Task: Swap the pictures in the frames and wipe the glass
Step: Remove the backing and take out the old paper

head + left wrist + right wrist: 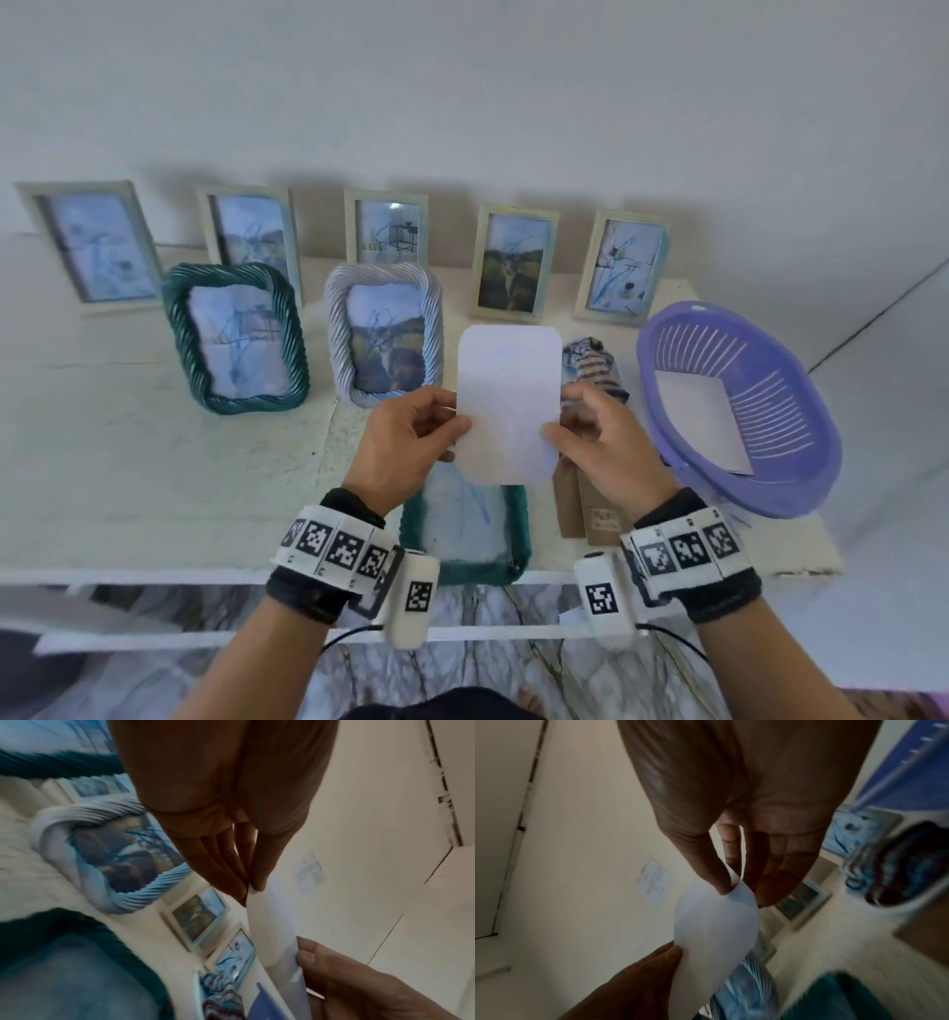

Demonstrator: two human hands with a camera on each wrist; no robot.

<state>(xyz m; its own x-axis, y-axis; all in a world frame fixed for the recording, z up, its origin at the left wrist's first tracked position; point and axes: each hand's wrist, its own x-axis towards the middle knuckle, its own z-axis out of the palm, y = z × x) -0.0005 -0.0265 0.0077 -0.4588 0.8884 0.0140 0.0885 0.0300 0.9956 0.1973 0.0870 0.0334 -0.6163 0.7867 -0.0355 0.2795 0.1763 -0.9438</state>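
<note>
Left hand: your left hand is pinching the left edge of the white card, thumb on top and fingers curled behind.
Right hand: your right hand is pinching the card's right edge the same way, so both grips are clamped on it.
Card: you are holding it upright at the centre of the frame, blank side facing you, above the surface; whether a picture is printed on its far face cannot be told.
Open frame: a dark green frame is lying flat at lower centre, just below the card, and looks opened, with a brown backing board lying beside it.
Standing frames: a green twisted frame, a pale twisted frame and five plain ones along the wall are all showing pictures.
Cloth: the striped cloth is sitting bunched at right of centre, untouched.
Basket: the purple basket at right is holding another white sheet.
Progress: you seem to be mid-swap on one frame; closing it and wiping appear still ahead.
</note>
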